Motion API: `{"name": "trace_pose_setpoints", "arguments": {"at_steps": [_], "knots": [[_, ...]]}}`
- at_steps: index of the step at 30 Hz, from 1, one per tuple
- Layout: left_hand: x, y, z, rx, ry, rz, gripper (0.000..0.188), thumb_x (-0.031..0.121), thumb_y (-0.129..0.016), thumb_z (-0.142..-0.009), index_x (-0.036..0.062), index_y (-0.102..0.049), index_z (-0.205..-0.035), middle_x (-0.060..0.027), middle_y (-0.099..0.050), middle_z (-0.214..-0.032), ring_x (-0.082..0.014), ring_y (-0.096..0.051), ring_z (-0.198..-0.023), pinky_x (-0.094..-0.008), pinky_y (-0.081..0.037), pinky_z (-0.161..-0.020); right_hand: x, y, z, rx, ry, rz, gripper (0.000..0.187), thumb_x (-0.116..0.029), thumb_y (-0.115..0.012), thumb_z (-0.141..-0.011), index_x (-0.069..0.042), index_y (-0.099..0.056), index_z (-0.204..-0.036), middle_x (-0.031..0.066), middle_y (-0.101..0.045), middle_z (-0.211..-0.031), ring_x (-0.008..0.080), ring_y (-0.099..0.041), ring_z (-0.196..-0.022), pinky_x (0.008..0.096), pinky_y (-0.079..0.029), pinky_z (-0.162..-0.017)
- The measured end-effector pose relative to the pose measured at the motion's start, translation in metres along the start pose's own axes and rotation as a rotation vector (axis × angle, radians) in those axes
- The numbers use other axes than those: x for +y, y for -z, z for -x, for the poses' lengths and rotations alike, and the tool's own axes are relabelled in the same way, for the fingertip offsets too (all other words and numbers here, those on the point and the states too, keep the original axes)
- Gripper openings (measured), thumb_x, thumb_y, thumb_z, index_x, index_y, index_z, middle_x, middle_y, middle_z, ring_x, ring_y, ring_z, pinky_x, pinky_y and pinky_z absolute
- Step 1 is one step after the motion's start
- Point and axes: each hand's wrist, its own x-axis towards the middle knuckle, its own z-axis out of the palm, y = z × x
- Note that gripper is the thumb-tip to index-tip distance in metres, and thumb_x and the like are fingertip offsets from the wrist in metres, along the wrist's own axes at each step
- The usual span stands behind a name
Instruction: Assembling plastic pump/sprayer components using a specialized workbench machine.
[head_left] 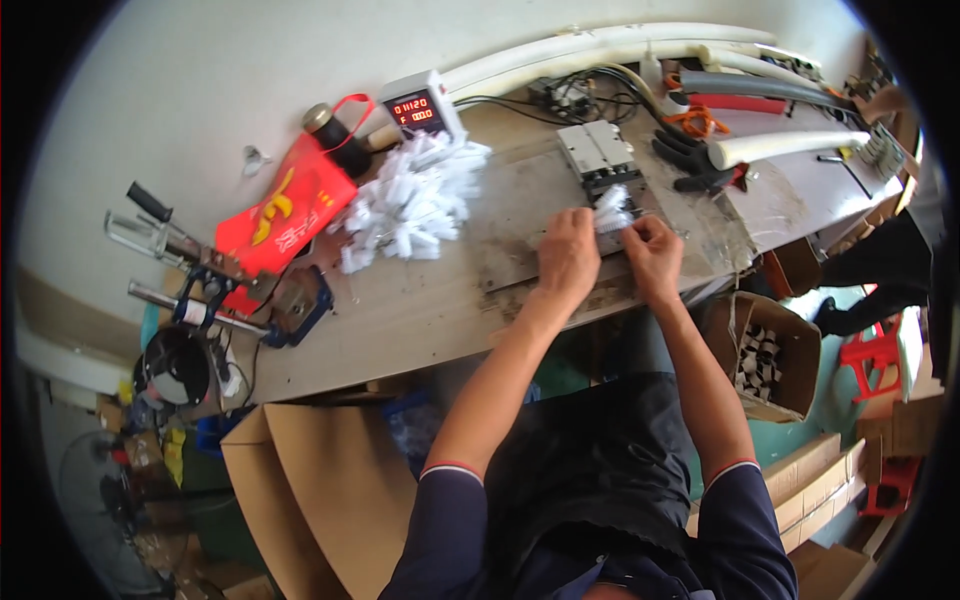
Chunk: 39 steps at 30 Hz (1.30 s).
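My left hand (569,257) and my right hand (655,255) are close together at the front of a small grey box-shaped device (597,150). Between them lies a little cluster of white, translucent plastic pieces (612,212), against the dark front of the device. The fingers of my left hand are closed at the cluster's left side; what they hold is hidden. On the right side, my right thumb and fingertips are pinched together at its edge, on something too small to name. A large heap of similar white pieces (420,195) lies to the left on the table.
A counter with red digits (420,108) stands behind the heap, beside a red bag (290,210). At left is a lever-handled metal clamp (185,250). Black gloves (695,165) and foam tubes (785,148) lie at right. Cardboard boxes (345,480) stand below; another person stands far right.
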Motion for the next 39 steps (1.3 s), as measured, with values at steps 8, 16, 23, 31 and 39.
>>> {"name": "trace_pose_setpoints", "arguments": {"at_steps": [8,16,23,31,39], "knots": [[-0.019,0.040,0.022,-0.044,0.165,-0.063,0.012,0.005,-0.058,-0.093,0.0016,-0.056,-0.105,-0.0189,-0.066,-0.095,-0.0406,-0.066,-0.093,-0.0511,-0.055,-0.079,-0.012,-0.006,0.009,-0.055,0.021,0.027,0.022,-0.020,-0.073,-0.091,0.001,-0.071,-0.088,0.0108,-0.070,-0.072,0.0158,-0.063,-0.066,0.0318,-0.051,-0.068],[-0.127,0.160,0.098,0.507,0.552,-0.164,0.019,0.009,-0.059,-0.099,0.0038,-0.063,-0.116,-0.0188,-0.072,-0.099,-0.0410,-0.070,-0.093,-0.0497,-0.054,-0.083,-0.014,-0.004,0.009,-0.086,0.122,0.247,0.021,-0.025,-0.073,-0.090,-0.004,-0.074,-0.092,0.0144,-0.074,-0.079,0.0279,-0.073,-0.074,0.0378,-0.054,-0.072],[-0.205,0.217,0.117,0.054,0.655,-0.628,0.022,0.005,-0.061,-0.090,0.0005,-0.065,-0.111,-0.0182,-0.066,-0.118,-0.0382,-0.059,-0.116,-0.0504,-0.047,-0.098,-0.014,-0.008,0.010,-0.072,0.167,0.310,0.022,-0.026,-0.074,-0.089,-0.004,-0.074,-0.090,0.0153,-0.073,-0.079,0.0318,-0.072,-0.074,0.0406,-0.054,-0.072],[-0.215,0.214,0.132,0.324,0.480,-0.586,0.013,0.002,-0.056,-0.090,-0.0013,-0.063,-0.102,-0.0199,-0.067,-0.106,-0.0418,-0.061,-0.102,-0.0526,-0.048,-0.088,-0.018,-0.012,0.014,-0.080,0.180,0.293,0.021,-0.024,-0.074,-0.089,-0.003,-0.074,-0.090,0.0144,-0.072,-0.077,0.0304,-0.071,-0.072,0.0391,-0.054,-0.071],[-0.118,0.198,0.129,0.386,0.893,1.047,0.011,0.018,-0.058,-0.107,0.0073,-0.060,-0.104,-0.0057,-0.061,-0.099,-0.0139,-0.057,-0.079,-0.0292,-0.047,-0.066,-0.022,-0.042,0.041,-0.290,0.256,-0.023,0.021,-0.018,-0.072,-0.093,0.002,-0.073,-0.094,0.0095,-0.071,-0.076,0.0139,-0.065,-0.068,0.0311,-0.052,-0.066]]}}
